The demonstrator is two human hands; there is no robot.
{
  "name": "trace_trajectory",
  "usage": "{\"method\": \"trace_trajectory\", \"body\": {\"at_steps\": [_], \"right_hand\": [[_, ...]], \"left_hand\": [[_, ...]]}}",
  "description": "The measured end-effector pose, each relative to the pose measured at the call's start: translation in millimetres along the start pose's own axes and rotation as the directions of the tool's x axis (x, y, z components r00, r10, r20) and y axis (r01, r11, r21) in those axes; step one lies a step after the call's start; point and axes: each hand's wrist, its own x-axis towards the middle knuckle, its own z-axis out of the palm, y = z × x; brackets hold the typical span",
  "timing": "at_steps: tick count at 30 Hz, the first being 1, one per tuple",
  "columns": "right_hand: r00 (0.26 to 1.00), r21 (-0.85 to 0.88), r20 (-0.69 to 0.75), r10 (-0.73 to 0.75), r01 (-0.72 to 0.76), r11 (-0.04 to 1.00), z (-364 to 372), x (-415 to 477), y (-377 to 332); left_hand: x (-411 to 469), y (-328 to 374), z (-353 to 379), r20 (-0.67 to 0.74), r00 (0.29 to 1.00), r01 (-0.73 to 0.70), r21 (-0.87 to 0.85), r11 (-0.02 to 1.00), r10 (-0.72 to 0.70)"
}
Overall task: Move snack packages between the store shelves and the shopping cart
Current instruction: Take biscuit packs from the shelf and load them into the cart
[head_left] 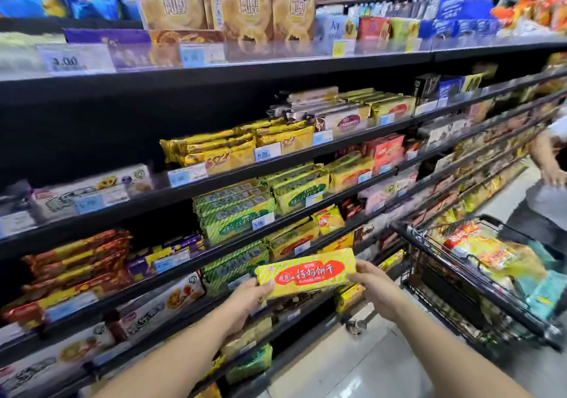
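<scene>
Store shelves (276, 69) fill the view from 9 o'clock across to 2 o'clock, black tiers running away to the right and packed with snack packs. Tall tan bags (239, 1) stand on the top tier at 12 o'clock, and green-striped packs (233, 213) lie stacked near the centre. At 4 o'clock stands the shopping cart (435, 290), a black wire basket on the pale floor, with several bagged snacks (491, 253) lying inside it. Beyond the cart, at 3 o'clock, another person's arm (546, 158) reaches down at the frame's edge. At 6 o'clock a long yellow biscuit package (306, 271) with a red oval label is held level in the air, just in front of the lower shelves and clear of the cart. The left hand (248, 299) grips its 9 o'clock end, fingers curled under and thumb on top. The right hand (376, 287) grips the 3 o'clock end in the same way.
</scene>
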Motion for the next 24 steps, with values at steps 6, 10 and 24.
{"method": "trace_trajectory", "body": {"at_steps": [6,10,24], "right_hand": [[0.978,-0.05,0.205,-0.039,0.05,0.997,-55.1,84.4,-3.1],[0.951,-0.06,0.308,-0.016,0.036,0.998,-89.3,118.8,-13.2],[0.887,-0.142,0.453,-0.091,0.172,0.975,-110.4,207.1,3.6]], "left_hand": [[35.2,10.1,40.7,-0.119,0.992,-0.027,0.06,0.998,0.034],[49.0,8.9,76.4,-0.228,0.969,-0.081,0.074,0.994,0.095],[95.8,-19.7,125.6,-0.478,0.861,-0.063,0.243,0.968,0.176]]}}
